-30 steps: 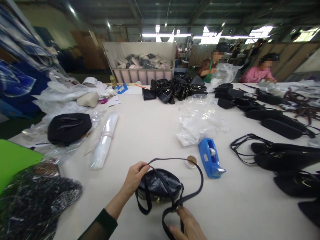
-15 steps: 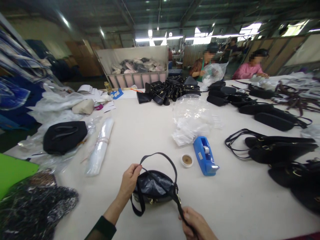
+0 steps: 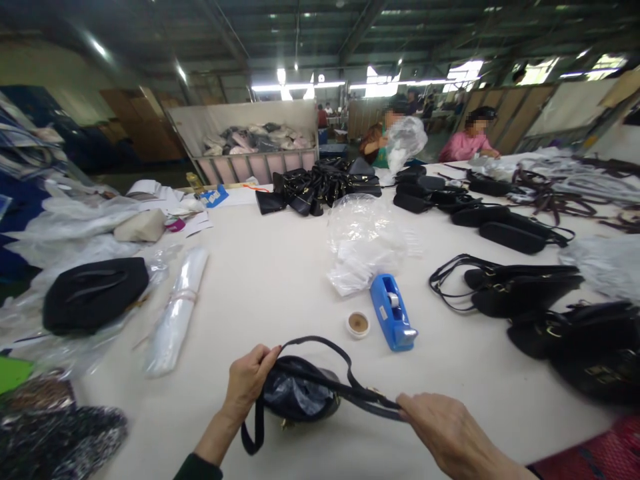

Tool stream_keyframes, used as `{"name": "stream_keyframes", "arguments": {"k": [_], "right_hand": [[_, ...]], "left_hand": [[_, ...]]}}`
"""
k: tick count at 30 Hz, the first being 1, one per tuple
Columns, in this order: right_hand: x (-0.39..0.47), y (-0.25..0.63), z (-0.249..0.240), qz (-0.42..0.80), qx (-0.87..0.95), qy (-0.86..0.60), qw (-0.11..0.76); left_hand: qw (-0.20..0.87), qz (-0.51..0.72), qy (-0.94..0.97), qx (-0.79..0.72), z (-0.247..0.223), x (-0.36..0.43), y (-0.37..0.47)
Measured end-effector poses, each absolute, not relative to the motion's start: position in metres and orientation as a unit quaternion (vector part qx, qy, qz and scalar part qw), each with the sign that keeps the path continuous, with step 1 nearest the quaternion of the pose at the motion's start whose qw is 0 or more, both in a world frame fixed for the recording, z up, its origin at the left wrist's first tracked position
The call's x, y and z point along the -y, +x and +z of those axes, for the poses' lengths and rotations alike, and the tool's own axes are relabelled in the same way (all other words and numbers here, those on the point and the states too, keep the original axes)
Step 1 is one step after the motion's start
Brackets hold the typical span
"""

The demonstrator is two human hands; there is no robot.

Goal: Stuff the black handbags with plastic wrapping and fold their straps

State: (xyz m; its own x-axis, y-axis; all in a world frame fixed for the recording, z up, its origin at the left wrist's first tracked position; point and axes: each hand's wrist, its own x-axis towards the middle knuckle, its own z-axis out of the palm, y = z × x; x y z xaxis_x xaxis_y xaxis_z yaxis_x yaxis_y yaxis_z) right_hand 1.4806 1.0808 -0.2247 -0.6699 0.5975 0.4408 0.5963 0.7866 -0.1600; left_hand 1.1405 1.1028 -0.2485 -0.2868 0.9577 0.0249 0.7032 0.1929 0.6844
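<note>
A black handbag (image 3: 300,397) stands on the white table before me, its top open and crumpled plastic showing inside. At the bag's left edge, my left hand (image 3: 249,380) pinches its strap between thumb and fingers. My right hand (image 3: 443,423) is closed on the other end of the black strap (image 3: 357,395), which stretches across the bag's mouth to the right. One loop of strap arches behind the opening, and another hangs down at the left. Past the bag are a small round tub (image 3: 358,324) with brown contents and a blue tape dispenser (image 3: 393,313).
Clear plastic bags (image 3: 367,233) lie beyond the dispenser, a rolled plastic bundle (image 3: 177,310) to the left. Black bags (image 3: 525,287) line the right side; more are heaped at the back (image 3: 320,187). A dark bag (image 3: 95,293) rests far left. Two people work across the table.
My right hand has moved up and to the right, drawing the strap taut across the bag's mouth. My left hand keeps its pinch. The view has turned a little rightward.
</note>
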Motion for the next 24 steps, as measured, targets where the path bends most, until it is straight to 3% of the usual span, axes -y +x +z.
{"name": "stream_keyframes", "arguments": {"k": [6,13,17,21,24], "right_hand": [[-1.089,1.482,-0.210,-0.078,0.898,-0.311,0.300],[-1.090,1.458,-0.205,-0.123,0.868,-0.301,0.375],[-1.088,1.445,-0.198,-0.131,0.869,-0.291,0.379],[-1.083,1.442,-0.202,-0.153,0.861,-0.292,0.386],[-1.077,1.442,-0.213,-0.038,0.850,-0.333,0.405]], "left_hand": [[0.199,0.288,0.600,-0.719,-0.240,-1.100,1.139],[-0.090,0.266,0.813,-0.510,-0.200,-1.097,1.181],[-0.063,0.243,0.865,-0.435,-0.182,-1.102,1.234],[0.040,0.290,0.861,-0.417,-0.186,-1.108,1.258],[0.094,0.322,0.825,-0.455,-0.188,-1.107,1.261]]}}
